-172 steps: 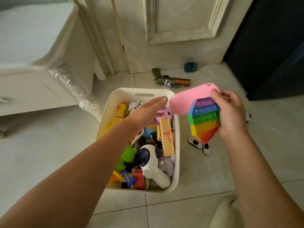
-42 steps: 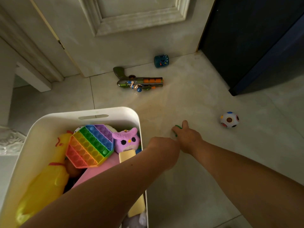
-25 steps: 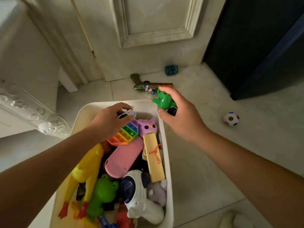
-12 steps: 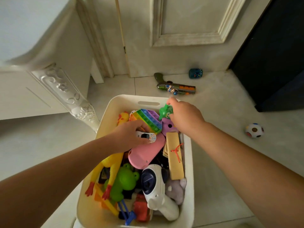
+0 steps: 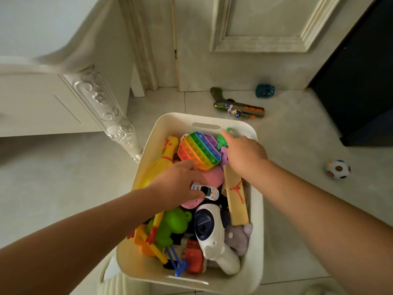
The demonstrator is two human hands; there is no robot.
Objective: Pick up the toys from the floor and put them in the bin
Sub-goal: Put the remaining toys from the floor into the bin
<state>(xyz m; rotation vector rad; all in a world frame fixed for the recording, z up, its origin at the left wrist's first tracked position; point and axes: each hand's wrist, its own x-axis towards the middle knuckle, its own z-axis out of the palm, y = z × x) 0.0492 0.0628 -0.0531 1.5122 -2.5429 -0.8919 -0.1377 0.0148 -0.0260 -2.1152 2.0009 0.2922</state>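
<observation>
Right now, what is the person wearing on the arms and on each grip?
Nothing worn shows. The left forearm and the right forearm are bare to the frame edge, no sleeve or cuff. The left grip and the right grip are bare hands: no gloves, no watch or bracelet at the wrists, no ring in view.

I read a cream bin [image 5: 148, 158]. The pad [image 5: 200, 151] is striped red through purple. I see a yellow chicken [image 5: 168, 150] with a red comb, a green frog [image 5: 174, 225], a white car [image 5: 205, 190] with dark windows, and a white ball [image 5: 338, 169] with coloured spots.
</observation>
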